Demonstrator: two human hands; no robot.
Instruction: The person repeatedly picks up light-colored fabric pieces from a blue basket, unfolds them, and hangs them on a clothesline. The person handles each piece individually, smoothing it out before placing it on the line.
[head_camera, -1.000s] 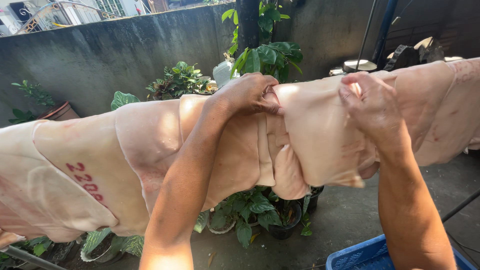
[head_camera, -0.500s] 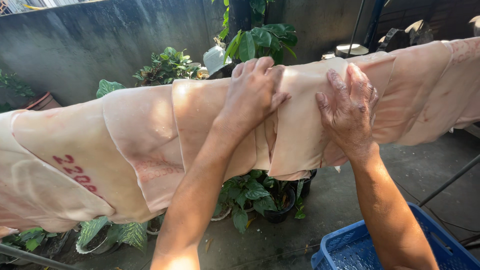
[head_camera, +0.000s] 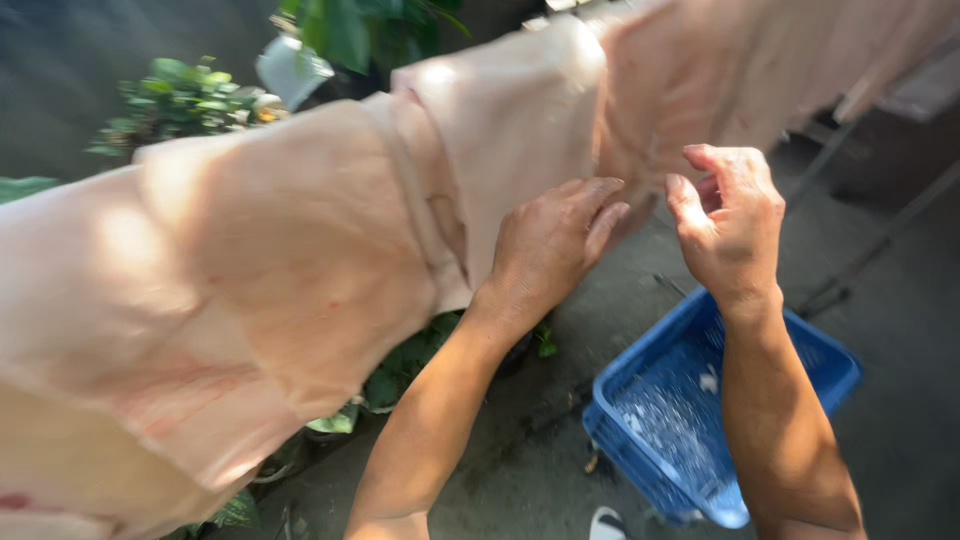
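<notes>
Several pale pink sheets of raw skin (head_camera: 300, 240) hang side by side over a line that runs from lower left to upper right. My left hand (head_camera: 553, 245) lies flat against the lower edge of one sheet (head_camera: 510, 130), fingers together, holding nothing. My right hand (head_camera: 728, 222) hovers just right of it, fingers loosely curled and apart, near the hanging edge of the sheet further right (head_camera: 690, 80), with nothing in it.
A blue plastic crate (head_camera: 640, 410) stands on the concrete ground under my right arm. Potted green plants (head_camera: 180, 100) line a grey wall behind the hanging sheets. A metal stand's legs (head_camera: 860, 260) cross the ground at right. A shoe tip (head_camera: 608, 522) shows at the bottom.
Both hands have come down from the top of the hanging sheets to their lower edge. The view has tilted down and moved closer, showing more of the blue crate.
</notes>
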